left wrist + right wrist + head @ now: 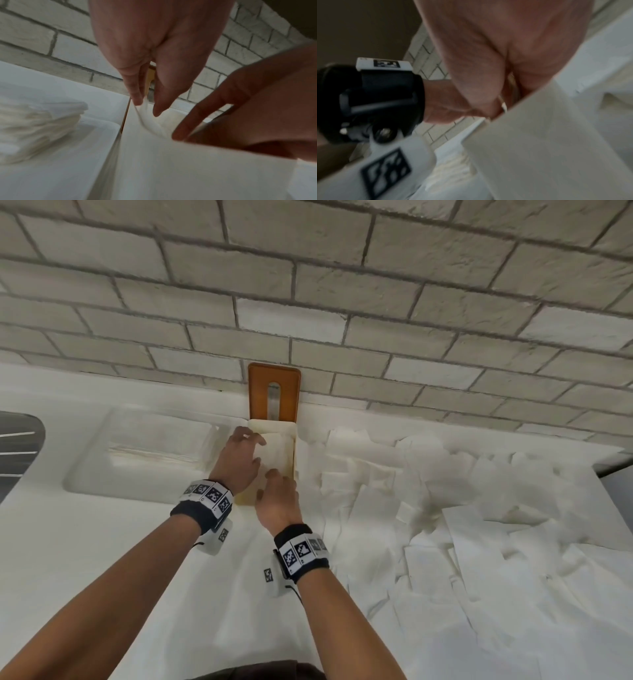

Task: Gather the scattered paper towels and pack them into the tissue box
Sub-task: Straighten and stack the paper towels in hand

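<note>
Worktop (102,559), white; loose towels (462,525) spread right of the box (294,453), nearer the right hand (279,501). Box's long axis runs away toward the wall, its orange lid (274,378) propped there. Left hand (239,463), fingers straight, presses a towel into it; right hand's grip unreadable.

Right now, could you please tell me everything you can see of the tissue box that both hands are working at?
The tissue box is a narrow, cream-walled open container lying on the white counter, its far end against the brick wall. An orange-brown lid with a long slot stands upright behind it against the wall. White paper towels fill its inside. The left hand presses them at the far end with straight fingers, the right hand at the near end. Loose towels lie against its right side.
</note>
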Motion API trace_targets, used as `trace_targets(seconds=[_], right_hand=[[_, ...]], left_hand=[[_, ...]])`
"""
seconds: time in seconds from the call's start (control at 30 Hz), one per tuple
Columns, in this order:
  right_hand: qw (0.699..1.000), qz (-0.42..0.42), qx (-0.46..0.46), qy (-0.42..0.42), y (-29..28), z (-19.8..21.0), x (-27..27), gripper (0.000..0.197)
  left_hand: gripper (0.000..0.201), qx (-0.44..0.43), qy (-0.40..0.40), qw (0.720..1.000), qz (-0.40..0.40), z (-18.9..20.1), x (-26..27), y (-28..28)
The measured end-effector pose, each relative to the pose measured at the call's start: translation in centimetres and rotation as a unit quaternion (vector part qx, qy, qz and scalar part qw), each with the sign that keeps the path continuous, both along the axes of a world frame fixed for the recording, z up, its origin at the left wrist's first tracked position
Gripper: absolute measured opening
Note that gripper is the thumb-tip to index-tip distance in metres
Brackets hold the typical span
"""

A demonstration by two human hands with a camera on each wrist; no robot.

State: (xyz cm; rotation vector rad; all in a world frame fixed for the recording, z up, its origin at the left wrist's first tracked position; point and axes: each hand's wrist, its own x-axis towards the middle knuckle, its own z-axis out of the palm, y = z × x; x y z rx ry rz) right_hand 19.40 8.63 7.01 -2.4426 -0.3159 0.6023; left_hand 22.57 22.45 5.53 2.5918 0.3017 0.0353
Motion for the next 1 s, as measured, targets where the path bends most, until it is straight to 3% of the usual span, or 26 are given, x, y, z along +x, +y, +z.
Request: trace_targets(seconds=[0.13,0.2,0.3,0.4,0.47,0.5,0.57,0.63,0.7,0.77,0.8,0.87,0.93,1.0], right_hand=[[0.997,0.007,0.004,-0.078,-2.9,1.8,0.6,0.03],[0.989,-0.029,-0.018,-0.142,-6.5,1.7,1.2,0.022],[0.962,-0.153,-0.076,-0.213,-13.4,-0.8,1.6,0.033],[0.931,-0.324,-0.094,-0.14,-18.7,-4.1,1.5,0.073],[0.926,-0.367,-0.073,-0.054,-20.4,-4.9,1.6,0.069],[0.93,-0.362,-0.045,-0.049,-20.9,-5.0,1.7,0.053],[0.944,-0.302,0.016,-0.131,-21.2,-4.8,1.4,0.02],[0.956,-0.222,0.095,-0.168,-20.8,-3.3,0.6,0.021],[0.966,-0.129,0.176,-0.138,-19.8,-0.5,-0.8,0.027],[0.957,-0.053,0.278,-0.06,-18.9,2.3,-2.2,0.013],[0.944,-0.038,0.328,-0.02,-18.8,3.2,-2.6,0.014],[0.928,-0.058,0.367,-0.007,-19.2,3.7,-2.4,0.015],[0.933,-0.147,0.325,-0.048,-20.0,2.3,-1.5,0.009],[0.947,-0.241,0.194,-0.085,-21.1,0.0,-0.1,0.022]], left_hand=[[0.031,0.014,-0.02,1.0,-0.019,0.6,-1.2,-0.7],[0.026,-0.014,-0.049,0.998,-0.027,1.4,-2.5,-0.9],[0.019,-0.061,-0.12,0.99,-0.031,2.4,-5.4,-1.9],[0.017,-0.105,-0.155,0.981,-0.048,2.5,-8.4,-4.0],[0.016,-0.133,-0.143,0.978,-0.073,1.7,-9.5,-5.5],[0.015,-0.152,-0.132,0.976,-0.086,1.3,-9.7,-6.2],[0.014,-0.195,-0.107,0.97,-0.1,0.7,-9.6,-7.6],[0.026,-0.234,-0.081,0.963,-0.103,0.4,-9.4,-8.9],[0.062,-0.275,-0.041,0.955,-0.103,0.6,-9.0,-9.9],[0.083,-0.338,-0.008,0.936,-0.095,1.2,-8.6,-10.8],[0.079,-0.36,-0.01,0.929,-0.086,1.4,-8.5,-11.0],[0.05,-0.375,-0.019,0.924,-0.075,1.9,-8.3,-11.1],[0.029,-0.401,-0.014,0.914,-0.064,2.7,-8.4,-11.0],[0.027,-0.411,-0.024,0.91,-0.044,3.4,-8.5,-10.4]])
